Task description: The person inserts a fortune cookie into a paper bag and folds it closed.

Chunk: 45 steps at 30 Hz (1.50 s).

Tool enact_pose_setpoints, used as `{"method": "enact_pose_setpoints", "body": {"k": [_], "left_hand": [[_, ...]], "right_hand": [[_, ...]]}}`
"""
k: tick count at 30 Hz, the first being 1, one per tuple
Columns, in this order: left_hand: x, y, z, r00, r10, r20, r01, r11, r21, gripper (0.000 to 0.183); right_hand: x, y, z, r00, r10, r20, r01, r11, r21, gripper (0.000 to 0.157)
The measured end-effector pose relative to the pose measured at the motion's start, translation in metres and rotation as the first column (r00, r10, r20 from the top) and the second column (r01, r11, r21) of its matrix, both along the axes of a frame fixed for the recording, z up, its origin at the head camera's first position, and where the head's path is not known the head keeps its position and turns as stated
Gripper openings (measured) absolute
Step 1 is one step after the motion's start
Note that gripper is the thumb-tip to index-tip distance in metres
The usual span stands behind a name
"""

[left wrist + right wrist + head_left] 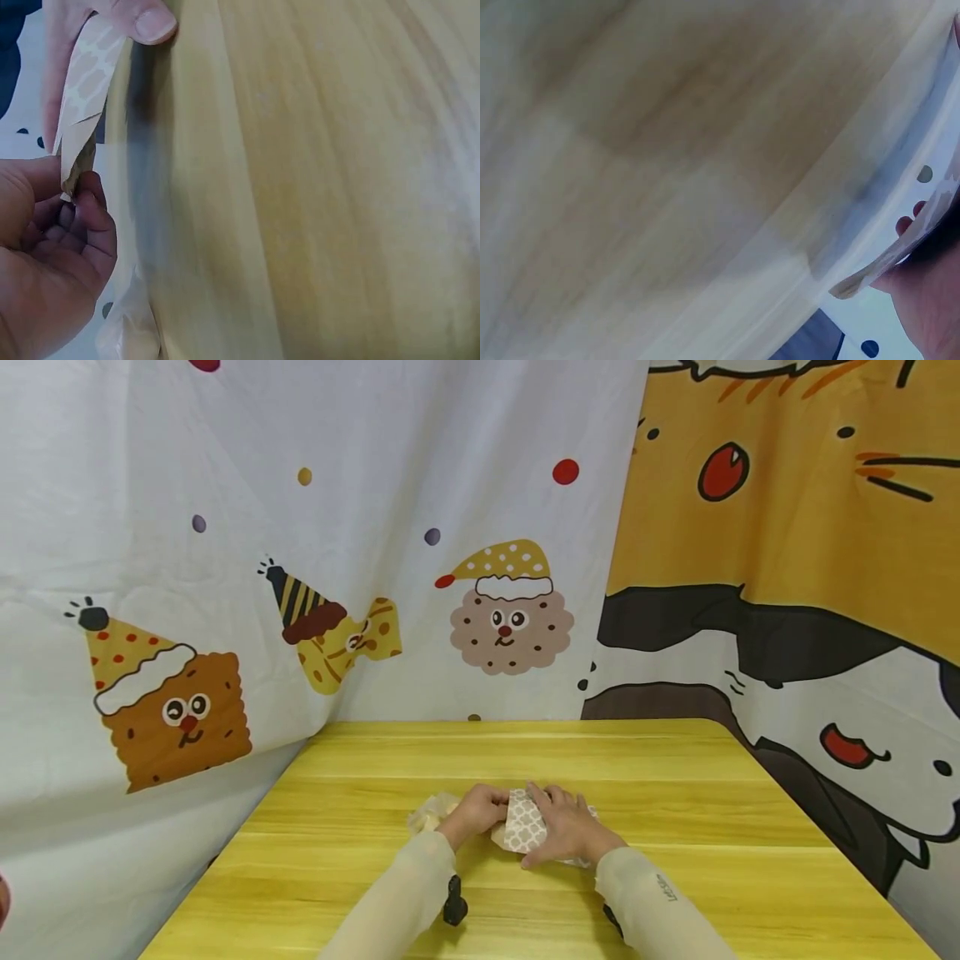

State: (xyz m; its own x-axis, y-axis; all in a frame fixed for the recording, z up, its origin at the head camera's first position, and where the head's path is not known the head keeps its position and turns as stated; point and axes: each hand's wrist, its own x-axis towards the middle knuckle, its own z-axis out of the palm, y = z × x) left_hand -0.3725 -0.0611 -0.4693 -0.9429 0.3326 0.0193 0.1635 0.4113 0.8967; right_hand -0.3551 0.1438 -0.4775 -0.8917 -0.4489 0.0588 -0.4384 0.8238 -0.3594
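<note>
A beige paper packet [527, 823] with a white lattice pattern is held low over the wooden table between both hands. My left hand [477, 812] pinches its left end; in the left wrist view, thumb and fingers close on the folded paper edge [81, 154]. Across the packet's top lies my right hand [567, 827], gripping it with the thumb on the near side and the fingers on the far side. At the right wrist view's edge, the packet [889, 262] shows as a thin strip beside the right hand. Its contents are hidden.
A crumpled translucent plastic bag [427, 817] with pale contents lies just left of my left hand. The yellow wooden table [360, 877] reaches back to a white curtain [390, 468] with cartoon prints. Another printed cloth [787, 552] hangs on the right.
</note>
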Motion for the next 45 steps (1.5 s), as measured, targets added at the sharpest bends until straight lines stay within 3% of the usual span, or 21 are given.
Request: {"method": "enact_pose_setpoints", "body": {"k": [5, 9, 13, 17, 26, 32, 37, 45], "left_hand": [[0.0006, -0.0021, -0.0011, 0.999, -0.018, -0.049, 0.015, 0.998, -0.062, 0.024], [0.0008, -0.0038, -0.0009, 0.996, -0.085, -0.003, 0.085, 0.995, -0.042, 0.044], [0.0017, -0.0049, 0.0000, 0.993, -0.118, -0.024, 0.116, 0.990, -0.075, 0.052], [0.0020, -0.0052, -0.0006, 0.991, -0.100, -0.088, 0.086, 0.985, -0.152, 0.049], [0.0027, -0.0037, 0.0012, 0.990, -0.061, -0.126, 0.038, 0.983, -0.179, 0.029], [0.0029, -0.0047, 0.0022, 0.987, -0.057, -0.149, 0.027, 0.979, -0.201, 0.033], [0.0012, -0.0084, 0.0011, 0.988, -0.018, -0.154, -0.020, 0.971, -0.239, 0.038], [0.0019, -0.0093, 0.0028, 0.985, 0.031, -0.170, -0.059, 0.985, -0.161, 0.028]], "right_hand": [[-0.0012, 0.0008, -0.0014, 1.000, 0.012, -0.008, -0.012, 1.000, 0.011, 0.132], [-0.0002, 0.0001, -0.0014, 1.000, 0.002, -0.006, -0.002, 1.000, 0.030, 0.133], [0.0026, -0.0031, -0.0008, 1.000, 0.011, 0.014, -0.011, 1.000, 0.013, 0.136], [0.0034, -0.0062, -0.0017, 0.999, 0.013, 0.045, -0.013, 1.000, -0.013, 0.139], [0.0018, -0.0046, -0.0021, 1.000, -0.004, 0.012, 0.004, 0.999, -0.047, 0.126], [-0.0002, -0.0022, -0.0027, 1.000, 0.006, -0.018, -0.007, 0.999, -0.050, 0.125], [-0.0021, -0.0001, -0.0029, 0.999, 0.008, -0.047, -0.009, 1.000, -0.026, 0.127], [-0.0062, 0.0033, -0.0082, 0.998, 0.010, -0.066, -0.011, 1.000, -0.015, 0.129]]}}
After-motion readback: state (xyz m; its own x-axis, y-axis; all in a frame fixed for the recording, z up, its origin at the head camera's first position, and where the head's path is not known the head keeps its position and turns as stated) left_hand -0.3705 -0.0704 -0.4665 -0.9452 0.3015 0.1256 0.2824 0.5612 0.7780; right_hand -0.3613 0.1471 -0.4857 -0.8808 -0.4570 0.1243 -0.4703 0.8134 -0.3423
